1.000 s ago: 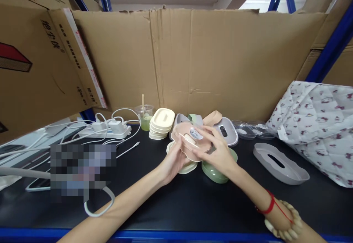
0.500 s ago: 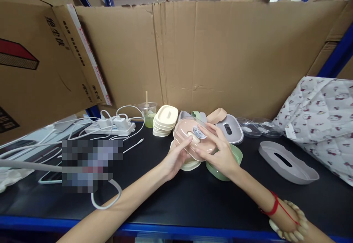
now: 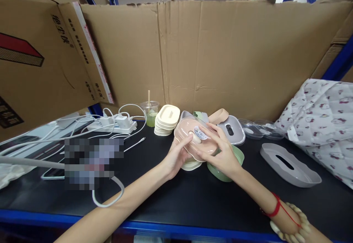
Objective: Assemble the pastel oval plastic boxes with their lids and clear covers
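Between both hands is a pink plastic container (image 3: 185, 129) with a wavy rim and a clear lid. The lid carries a pale oval knob (image 3: 196, 138) and a round printed sticker (image 3: 200, 132). My left hand (image 3: 177, 157) grips the container's near left side, its thumb by the knob. My right hand (image 3: 224, 154) holds the right side, fingers spread over the lid near the sticker. Below the container, a cream dish (image 3: 191, 165) shows in part. A green bowl (image 3: 220, 173) sits under my right hand, partly hidden by it.
Behind are a stack of cream lids (image 3: 168, 116), a drink cup (image 3: 150, 116) and a grey lid with a slot (image 3: 237, 134). To the right lie clear lids (image 3: 252, 131), a grey slotted tray (image 3: 300, 171) and a patterned quilted cloth (image 3: 328, 118). Cables and a power strip (image 3: 127, 127) occupy the left.
The whole view has shifted slightly, so things appear a little further right. Both hands keep their hold on the pink container, with hardly any movement.
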A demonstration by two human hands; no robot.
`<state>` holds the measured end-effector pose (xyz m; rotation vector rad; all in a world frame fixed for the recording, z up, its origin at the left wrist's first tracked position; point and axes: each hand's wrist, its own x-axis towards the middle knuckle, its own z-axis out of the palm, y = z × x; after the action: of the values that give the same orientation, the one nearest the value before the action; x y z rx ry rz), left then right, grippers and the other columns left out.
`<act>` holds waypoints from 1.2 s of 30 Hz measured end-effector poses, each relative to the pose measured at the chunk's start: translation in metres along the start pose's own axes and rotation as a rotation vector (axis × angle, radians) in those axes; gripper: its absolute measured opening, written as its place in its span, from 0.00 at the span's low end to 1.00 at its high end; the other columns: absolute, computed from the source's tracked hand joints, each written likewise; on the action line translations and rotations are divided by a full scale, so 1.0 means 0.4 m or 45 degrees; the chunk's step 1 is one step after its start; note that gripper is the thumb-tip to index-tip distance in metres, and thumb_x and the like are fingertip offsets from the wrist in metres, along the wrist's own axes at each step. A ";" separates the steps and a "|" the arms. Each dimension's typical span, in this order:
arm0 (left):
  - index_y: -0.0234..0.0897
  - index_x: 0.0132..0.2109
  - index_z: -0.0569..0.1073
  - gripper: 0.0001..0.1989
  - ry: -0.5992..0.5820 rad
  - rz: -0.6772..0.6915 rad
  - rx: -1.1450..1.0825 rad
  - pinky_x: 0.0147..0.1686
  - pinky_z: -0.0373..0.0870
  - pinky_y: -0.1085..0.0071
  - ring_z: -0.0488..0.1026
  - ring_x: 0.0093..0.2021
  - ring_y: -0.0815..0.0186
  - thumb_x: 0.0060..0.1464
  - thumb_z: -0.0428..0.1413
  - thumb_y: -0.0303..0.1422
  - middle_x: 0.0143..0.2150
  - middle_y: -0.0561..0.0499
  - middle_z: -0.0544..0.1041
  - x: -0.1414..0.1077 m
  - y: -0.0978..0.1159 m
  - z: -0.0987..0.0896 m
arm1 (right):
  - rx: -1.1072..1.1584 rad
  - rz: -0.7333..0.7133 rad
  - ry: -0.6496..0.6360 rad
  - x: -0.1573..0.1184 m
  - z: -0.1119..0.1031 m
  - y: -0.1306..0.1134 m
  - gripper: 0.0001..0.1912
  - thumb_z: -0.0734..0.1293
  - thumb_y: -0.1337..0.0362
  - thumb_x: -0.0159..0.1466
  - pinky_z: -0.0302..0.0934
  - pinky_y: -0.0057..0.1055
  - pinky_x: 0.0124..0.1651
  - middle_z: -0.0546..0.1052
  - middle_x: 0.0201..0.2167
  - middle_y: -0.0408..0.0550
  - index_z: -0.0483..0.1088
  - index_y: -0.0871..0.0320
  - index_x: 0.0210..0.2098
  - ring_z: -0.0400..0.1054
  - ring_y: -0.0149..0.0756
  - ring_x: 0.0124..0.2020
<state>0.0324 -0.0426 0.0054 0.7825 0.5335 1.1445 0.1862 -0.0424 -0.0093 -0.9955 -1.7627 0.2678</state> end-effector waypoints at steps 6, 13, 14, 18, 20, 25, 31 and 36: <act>0.39 0.63 0.58 0.38 -0.022 0.088 0.054 0.45 0.73 0.64 0.69 0.53 0.55 0.45 0.61 0.31 0.56 0.45 0.69 0.000 0.007 -0.008 | 0.371 0.344 0.027 0.014 -0.008 -0.007 0.38 0.65 0.44 0.55 0.59 0.41 0.58 0.64 0.58 0.56 0.59 0.59 0.59 0.57 0.43 0.60; 0.36 0.60 0.63 0.44 -0.070 0.137 0.170 0.47 0.70 0.65 0.69 0.53 0.51 0.34 0.67 0.40 0.51 0.42 0.73 0.005 0.015 -0.017 | 0.730 0.522 -0.108 0.025 -0.009 -0.029 0.33 0.70 0.49 0.51 0.65 0.36 0.51 0.73 0.48 0.55 0.64 0.60 0.50 0.68 0.43 0.50; 0.36 0.59 0.63 0.43 -0.054 0.154 0.189 0.47 0.71 0.65 0.68 0.53 0.51 0.35 0.67 0.43 0.52 0.42 0.72 0.007 0.015 -0.019 | 0.734 0.529 -0.102 0.023 -0.008 -0.028 0.34 0.71 0.50 0.49 0.66 0.36 0.48 0.74 0.46 0.54 0.63 0.60 0.51 0.69 0.43 0.48; 0.39 0.58 0.65 0.36 0.029 0.315 0.315 0.46 0.70 0.68 0.64 0.58 0.52 0.43 0.63 0.46 0.56 0.44 0.69 0.013 0.013 -0.026 | 0.674 0.531 -0.131 0.013 -0.003 -0.020 0.42 0.75 0.55 0.44 0.68 0.35 0.38 0.76 0.40 0.52 0.58 0.58 0.54 0.72 0.41 0.36; 0.37 0.56 0.67 0.33 0.005 0.392 0.360 0.51 0.67 0.68 0.62 0.59 0.54 0.44 0.63 0.44 0.57 0.45 0.68 0.015 0.011 -0.026 | 0.674 0.507 -0.172 0.009 -0.002 -0.016 0.43 0.75 0.55 0.45 0.68 0.35 0.38 0.75 0.42 0.53 0.56 0.58 0.56 0.72 0.39 0.36; 0.33 0.51 0.69 0.27 -0.182 0.549 0.518 0.56 0.61 0.71 0.65 0.57 0.58 0.43 0.63 0.37 0.53 0.45 0.71 0.007 0.012 -0.020 | 0.657 0.372 -0.168 0.012 -0.010 -0.019 0.35 0.71 0.52 0.51 0.67 0.34 0.45 0.73 0.47 0.55 0.59 0.59 0.53 0.70 0.41 0.47; 0.32 0.46 0.68 0.24 -0.257 0.614 0.639 0.50 0.65 0.68 0.70 0.48 0.56 0.40 0.63 0.33 0.45 0.43 0.74 -0.007 0.006 -0.019 | 0.631 0.316 -0.148 0.017 -0.020 -0.027 0.29 0.70 0.49 0.51 0.68 0.33 0.39 0.74 0.46 0.54 0.65 0.58 0.47 0.72 0.40 0.41; 0.35 0.53 0.64 0.30 -0.154 0.608 0.606 0.54 0.62 0.70 0.67 0.54 0.58 0.42 0.63 0.33 0.52 0.44 0.70 -0.011 -0.009 -0.014 | 0.496 0.320 -0.050 0.015 -0.023 -0.028 0.31 0.68 0.47 0.52 0.69 0.33 0.34 0.74 0.44 0.55 0.65 0.59 0.50 0.72 0.39 0.36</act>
<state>0.0293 -0.0459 -0.0010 1.4376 0.5396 1.4142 0.1881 -0.0477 0.0055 -0.9269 -1.5389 0.7638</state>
